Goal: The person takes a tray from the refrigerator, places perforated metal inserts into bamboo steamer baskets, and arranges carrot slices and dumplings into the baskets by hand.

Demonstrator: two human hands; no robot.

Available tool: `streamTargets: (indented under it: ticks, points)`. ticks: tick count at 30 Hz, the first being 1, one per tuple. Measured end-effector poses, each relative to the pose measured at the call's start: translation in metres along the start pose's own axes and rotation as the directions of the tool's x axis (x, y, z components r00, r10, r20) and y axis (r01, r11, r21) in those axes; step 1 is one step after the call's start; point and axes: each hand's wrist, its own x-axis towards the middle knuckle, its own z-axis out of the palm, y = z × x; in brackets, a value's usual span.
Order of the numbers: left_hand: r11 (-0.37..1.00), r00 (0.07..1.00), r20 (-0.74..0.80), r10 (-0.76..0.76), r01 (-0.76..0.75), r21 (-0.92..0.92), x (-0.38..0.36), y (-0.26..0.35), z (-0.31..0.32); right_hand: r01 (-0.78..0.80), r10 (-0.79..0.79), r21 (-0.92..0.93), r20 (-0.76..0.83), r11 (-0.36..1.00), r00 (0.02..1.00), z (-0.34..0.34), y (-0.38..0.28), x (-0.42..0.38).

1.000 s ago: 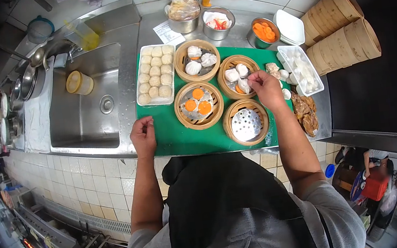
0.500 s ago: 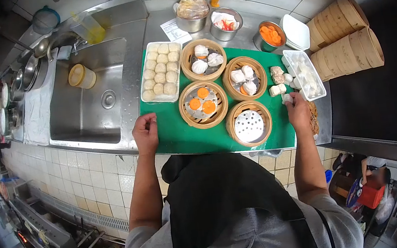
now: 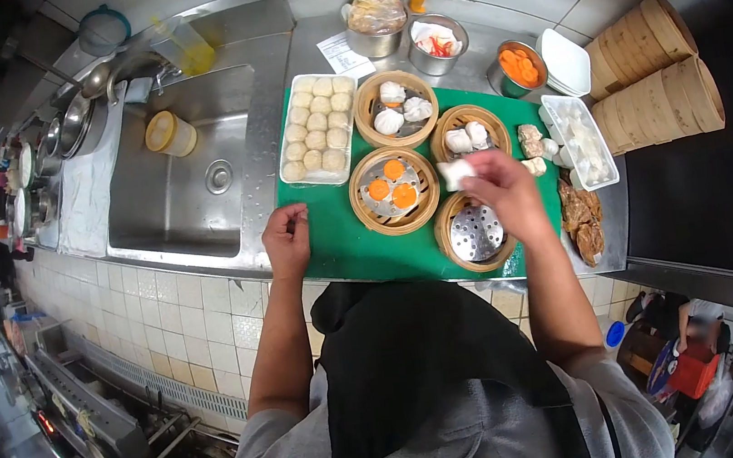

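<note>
My right hand pinches a white dumpling above the gap between the bamboo steamers. Just below it is a steamer with a perforated metal plate; the hand covers part of its rim. To the left, another steamer holds three carrot slices on its plate. White dumplings sit in the two farther steamers, the right one partly hidden by my hand. My left hand is closed, fingers curled, at the left edge of the green board, with nothing visible in it.
A tray of round pale balls lies left of the steamers. A white dumpling tray and a few dumplings are at right. Behind are metal pots, a carrot container and stacked steamers. The sink is left.
My right hand has moved left from beside the white tray to over the steamers, carrying the dumpling. My left hand stays closed at the board's edge. The view has shifted slightly.
</note>
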Motion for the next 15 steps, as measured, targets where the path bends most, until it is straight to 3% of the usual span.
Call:
streamTargets:
  ticks: [5, 7, 8, 10, 12, 14, 15]
  points:
    - [1.000, 1.000, -0.011, 0.014, -0.014, -0.020, -0.001, 0.001, 0.001, 0.001, 0.013, -0.162, 0.087, 0.987, 0.996, 0.064, 0.002, 0.042]
    - [1.000, 1.000, -0.011, 0.010, -0.011, -0.016, -0.001, 0.002, 0.000, 0.054, -0.043, -0.453, 0.036, 0.890, 0.998, 0.077, 0.001, 0.050]
    - [1.000, 1.000, -0.011, 0.023, -0.024, -0.003, -0.001, 0.003, -0.001, 0.053, -0.043, -0.456, 0.034, 0.888, 0.999, 0.080, 0.002, 0.050]
    - [0.999, 0.999, -0.002, 0.037, -0.037, 0.004, -0.001, 0.006, -0.001, 0.234, -0.267, -0.781, 0.089, 0.579, 0.960, 0.085, 0.002, 0.049]
    - [0.999, 0.999, 0.000, 0.039, -0.039, -0.010, -0.001, 0.007, -0.001, 0.208, -0.264, -0.828, 0.076, 0.520, 0.961, 0.083, -0.001, 0.043]
    - [0.998, 0.998, 0.007, 0.060, -0.060, -0.027, 0.000, 0.002, 0.000, 0.235, -0.367, -0.822, 0.034, 0.519, 0.930, 0.075, -0.005, 0.040]
    - [0.999, 0.999, 0.010, 0.047, -0.047, -0.011, 0.000, 0.005, -0.001, 0.246, -0.385, -0.775, 0.004, 0.582, 0.923, 0.063, -0.004, 0.038]
